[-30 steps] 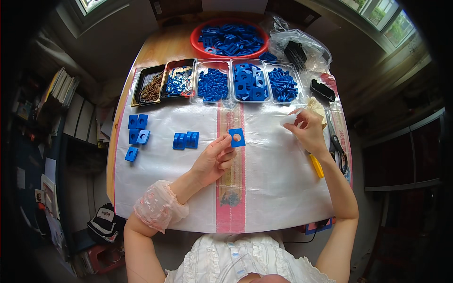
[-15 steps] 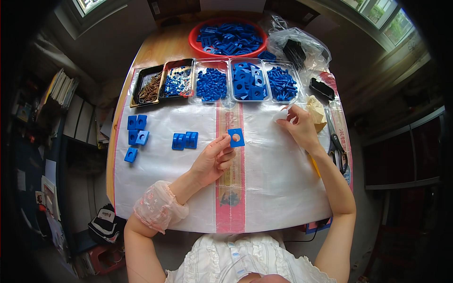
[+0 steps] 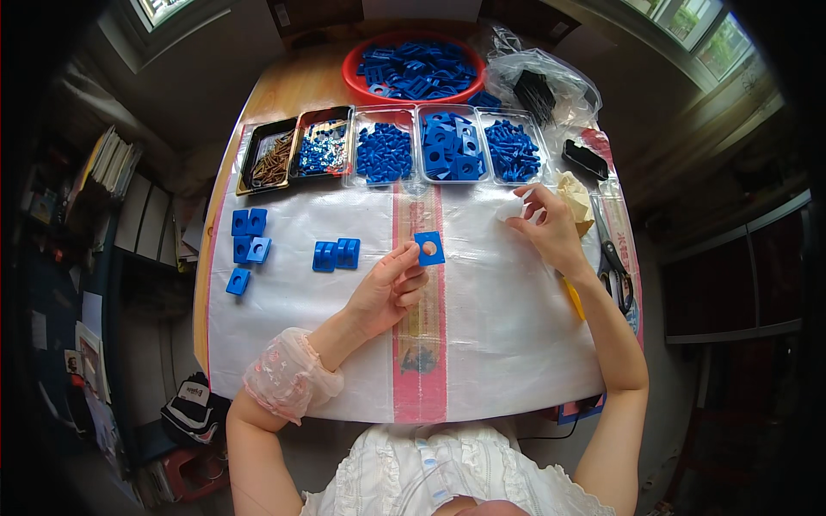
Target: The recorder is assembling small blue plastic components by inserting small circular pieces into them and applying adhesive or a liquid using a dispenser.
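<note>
A person sits at a wooden table (image 3: 258,99) covered by a white plastic sheet (image 3: 499,344). The left hand (image 3: 391,288) pinches a blue square plate (image 3: 428,248) with a round hole, held just above the sheet near the middle. The right hand (image 3: 551,228), to the right, is curled around a small white piece (image 3: 509,209); what it is cannot be told.

Along the far edge stands a row of five trays. From left: a dark tray (image 3: 268,159) of brown screws, a tray (image 3: 322,148) of small blue bits, then clear trays of blue pegs (image 3: 384,153), blue square plates (image 3: 451,146) and more blue pegs (image 3: 511,148). Beyond them a red bowl (image 3: 413,70) holds a heap of blue parts. A clear bag (image 3: 542,86) of black pieces lies far right.

On the left of the sheet lie loose blue blocks (image 3: 246,247) and a joined pair (image 3: 335,254).
</note>
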Motion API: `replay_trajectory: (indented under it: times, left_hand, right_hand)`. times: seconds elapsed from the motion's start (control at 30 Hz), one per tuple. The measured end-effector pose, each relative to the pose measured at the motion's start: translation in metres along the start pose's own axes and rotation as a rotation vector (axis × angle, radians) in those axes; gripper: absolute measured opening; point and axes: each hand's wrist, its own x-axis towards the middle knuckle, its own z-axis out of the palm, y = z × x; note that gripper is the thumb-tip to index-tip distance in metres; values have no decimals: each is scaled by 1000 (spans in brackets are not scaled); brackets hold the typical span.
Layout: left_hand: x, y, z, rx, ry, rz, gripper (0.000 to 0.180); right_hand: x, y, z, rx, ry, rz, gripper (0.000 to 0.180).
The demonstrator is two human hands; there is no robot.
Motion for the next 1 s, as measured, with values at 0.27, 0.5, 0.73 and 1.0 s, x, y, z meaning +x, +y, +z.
replay_trajectory:
  times: [0.27, 0.5, 0.73, 1.0]
  left_hand:
    - [0, -1, 0, 9, -11, -1, 18]
    - [-8, -5, 7, 21, -29, -27, 21]
    - [-15, -5, 17, 31, -71, -13, 26]
    - [-17, -5, 11, 29, -28, -38, 29]
  right_hand:
    - [-31, -7, -12, 225, 270, -8, 39]
    - [-82, -36, 34, 946, -345, 109, 44]
    - [-72, -59, 71, 1227, -468, 183, 71]
    - [-59, -63, 83, 1293, -454, 168, 75]
